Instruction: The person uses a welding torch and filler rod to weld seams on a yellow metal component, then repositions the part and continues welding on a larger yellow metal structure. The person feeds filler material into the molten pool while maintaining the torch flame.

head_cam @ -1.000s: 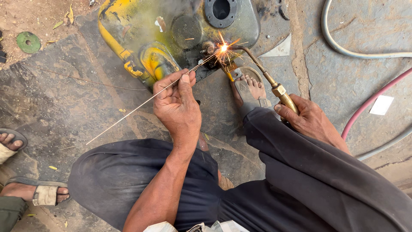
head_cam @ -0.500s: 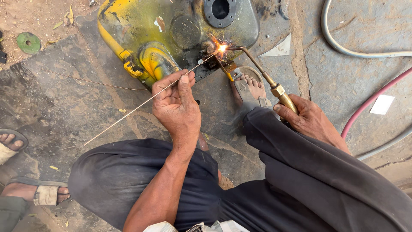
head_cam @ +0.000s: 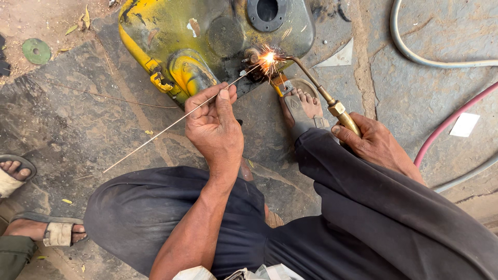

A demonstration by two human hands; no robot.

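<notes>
Little has shifted since the earlier frames: both hands keep their places, and the spark at the torch tip flares a touch wider than half a second ago. The left hand [head_cam: 215, 122] is closed in a pinch on a thin filler rod [head_cam: 171, 123], thumb on top, fingers curled beneath. That rod runs from low on the left, across the stone floor [head_cam: 67, 129], up to the glowing spot [head_cam: 268, 57] on the tank. The right hand [head_cam: 374, 142] grips the brass handle of a gas torch [head_cam: 332, 106], fingers wrapped around it; its curved neck reaches up-left so the tip meets the rod's end at the spark. A yellow and grey metal tank [head_cam: 207, 36] lies on the floor just ahead of the person's sandalled foot [head_cam: 301, 106], which rests beside the tank's near edge. A red hose [head_cam: 451, 122] and a pale hose [head_cam: 415, 52] curve along the right. Another person's sandalled feet [head_cam: 31, 228] show at the left edge.
</notes>
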